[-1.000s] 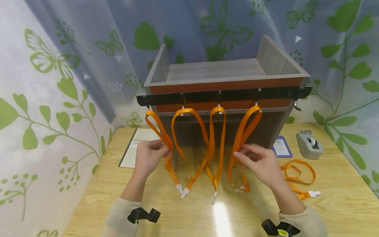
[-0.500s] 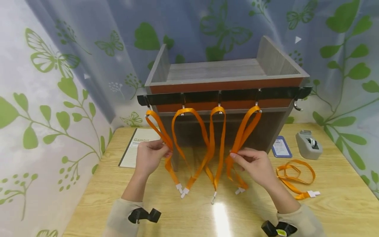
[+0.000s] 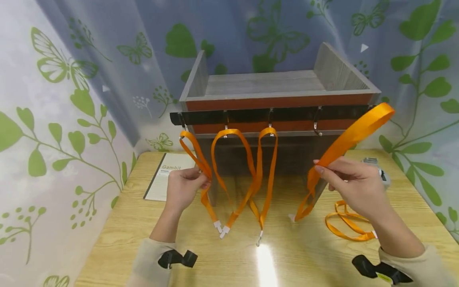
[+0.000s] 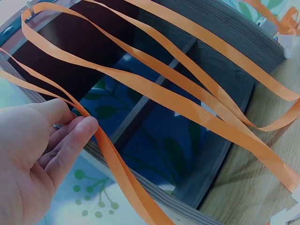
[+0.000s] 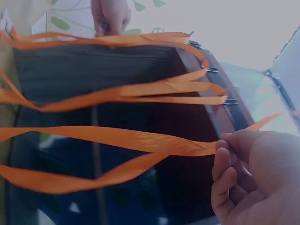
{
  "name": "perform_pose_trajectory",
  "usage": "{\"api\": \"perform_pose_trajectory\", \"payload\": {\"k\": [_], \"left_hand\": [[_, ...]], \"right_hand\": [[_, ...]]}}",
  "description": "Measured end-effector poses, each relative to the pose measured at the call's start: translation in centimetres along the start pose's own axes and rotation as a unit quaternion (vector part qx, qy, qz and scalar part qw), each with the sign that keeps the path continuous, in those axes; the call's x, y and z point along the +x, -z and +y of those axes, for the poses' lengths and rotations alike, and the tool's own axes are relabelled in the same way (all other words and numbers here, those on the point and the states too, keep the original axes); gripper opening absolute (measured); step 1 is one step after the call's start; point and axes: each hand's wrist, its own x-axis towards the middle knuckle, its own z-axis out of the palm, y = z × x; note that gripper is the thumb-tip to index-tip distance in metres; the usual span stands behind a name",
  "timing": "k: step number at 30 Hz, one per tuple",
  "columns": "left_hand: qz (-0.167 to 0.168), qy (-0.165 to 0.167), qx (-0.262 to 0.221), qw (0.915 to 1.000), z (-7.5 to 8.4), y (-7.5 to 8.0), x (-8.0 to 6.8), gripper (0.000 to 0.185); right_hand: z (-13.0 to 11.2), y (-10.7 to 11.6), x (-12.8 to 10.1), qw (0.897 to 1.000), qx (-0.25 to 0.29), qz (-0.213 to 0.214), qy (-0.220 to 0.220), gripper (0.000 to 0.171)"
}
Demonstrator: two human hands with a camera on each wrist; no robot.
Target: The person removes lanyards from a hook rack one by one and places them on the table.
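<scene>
Wooden table [image 3: 118, 239], hands [image 3: 183, 187] [image 3: 360, 187] apart — each pinching an orange lanyard [image 3: 346, 141]

Light wood-grain table [image 3: 118, 239], glare streak [image 3: 265, 265] near front edge of view. Gambit notebook [image 3: 160, 181] lay far left, dark strip down its left edge. Grey tape dispenser [image 3: 385, 180] sat far right, partly hidden. Patterned backdrop [image 3: 143, 24] behind: blue-grey and white, green leaves, butterflies, small white triangles.
</scene>
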Motion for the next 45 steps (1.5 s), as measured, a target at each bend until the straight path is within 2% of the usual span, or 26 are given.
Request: {"api": "perform_pose_trajectory", "payload": {"k": [4, 7, 11, 13, 15, 17, 20, 22, 25, 31, 36, 39, 45], "left_hand": [[-0.002, 0.002, -0.003, 1.0000, 0.0, 0.0, 0.0, 0.022], [-0.003, 0.000, -0.003, 1.0000, 0.0, 0.0, 0.1, 0.022], [-0.002, 0.002, -0.002, 1.0000, 0.0, 0.0, 0.0, 0.024], [-0.001, 0.004, -0.001, 1.0000, -0.1, 0.0, 0.0, 0.025], [0.000, 0.004, -0.001, 1.0000, -0.1, 0.0, 0.1, 0.024], [-0.001, 0.001, -0.001, 1.0000, 0.0, 0.0, 0.2, 0.023], [0.000, 0.007, 0.003, 1.0000, 0.1, 0.0, 0.3, 0.024], [0.004, 0.015, 0.010, 0.9998, 0.0, 0.0, 0.1, 0.026], [0.011, 0.023, 0.015, 0.9996, -0.1, 0.1, -0.1, 0.026], [0.008, 0.011, 0.002, 0.9999, -0.2, 0.0, 0.0, 0.027], [0.007, 0.009, -0.001, 0.9999, -0.2, 0.0, 0.0, 0.028], [0.004, 0.010, 0.002, 0.9999, -0.1, 0.1, 0.0, 0.029], [-0.003, 0.008, -0.002, 1.0000, -0.1, 0.1, 0.0, 0.028]], "right_hand": [[-0.5, 1.5, 0.6, 1.000, -0.008, 0.024, 0.014, 0.017], [-0.7, 2.3, 0.7, 0.999, 0.028, 0.029, 0.014, 0.017], [-1.1, 3.0, 0.9, 0.992, 0.124, 0.012, 0.012, 0.017], [-1.3, 3.2, 0.9, 0.991, 0.133, 0.007, 0.010, 0.016], [-1.5, 3.4, 0.8, 0.994, 0.108, 0.004, 0.003, 0.016], [-1.9, 3.8, 0.7, 0.999, 0.048, 0.003, -0.008, 0.018], [-2.2, 4.0, 0.1, 0.999, -0.027, -0.002, -0.035, 0.024], [-2.3, 4.0, -0.4, 0.997, -0.055, -0.009, -0.056, 0.026], [-2.4, 3.7, -1.4, 0.993, -0.069, -0.011, -0.092, 0.027], [-2.1, 3.5, -3.4, 0.980, -0.106, 0.001, -0.171, 0.027], [-1.3, 3.6, -4.5, 0.970, -0.093, -0.001, -0.223, 0.021], [-0.7, 3.7, -5.1, 0.956, -0.092, 0.005, -0.278, 0.020], [0.9, 3.3, -6.6, 0.919, -0.101, 0.001, -0.381, 0.028]]}}
